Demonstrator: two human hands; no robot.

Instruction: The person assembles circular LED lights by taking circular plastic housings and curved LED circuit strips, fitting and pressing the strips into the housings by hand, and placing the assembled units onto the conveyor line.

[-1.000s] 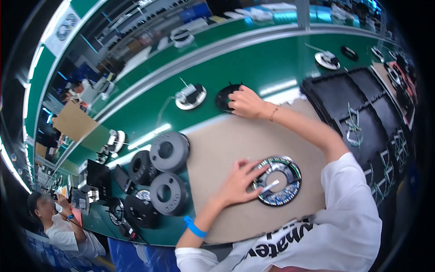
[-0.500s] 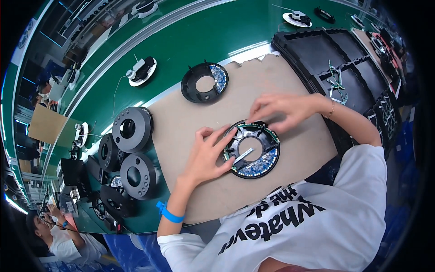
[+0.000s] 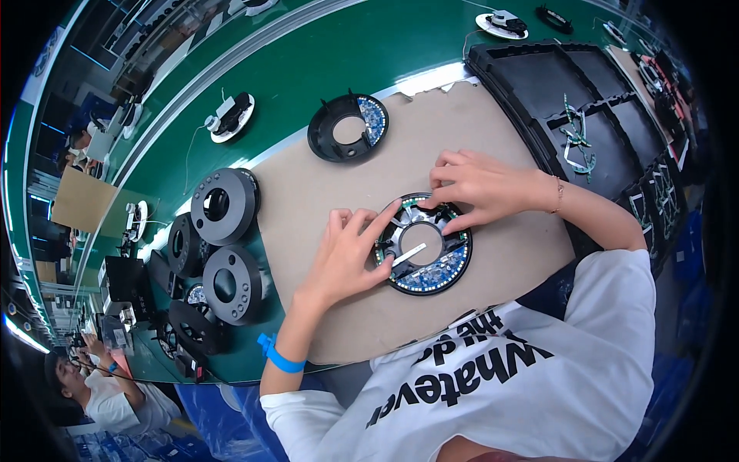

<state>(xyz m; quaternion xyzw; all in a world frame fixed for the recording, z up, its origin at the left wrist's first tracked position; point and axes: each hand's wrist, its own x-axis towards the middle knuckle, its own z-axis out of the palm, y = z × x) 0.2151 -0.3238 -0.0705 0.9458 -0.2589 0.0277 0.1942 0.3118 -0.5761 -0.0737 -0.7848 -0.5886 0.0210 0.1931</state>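
Observation:
A round black housing [image 3: 453, 243] lies on the cardboard sheet in front of me, with a blue circuit board [image 3: 436, 272] in its near part. A green curved LED strip [image 3: 412, 203] runs along its far rim, partly covered by fingers. My left hand [image 3: 344, 248] grips the housing's left side, index finger at the far rim and thumb at the near left. At the far right of the rim, my right hand [image 3: 479, 189] bends its fingers onto the strip, thumb inside the housing; the contact is partly hidden. A white flat cable [image 3: 409, 255] sticks out over the centre hole.
Beyond lies a second black housing [image 3: 332, 144] with a blue board. Several dark grey ring covers [image 3: 233, 285] are piled at left. At right, a black compartment tray [image 3: 531, 100] holds green strips [image 3: 577, 142]. The cardboard sheet [image 3: 323, 331] covers part of the green table. Another person [image 3: 112, 393] sits at lower left.
My right hand has come down onto the far rim, its thumb now inside the housing. My left hand keeps its grip. The whole view has shifted slightly.

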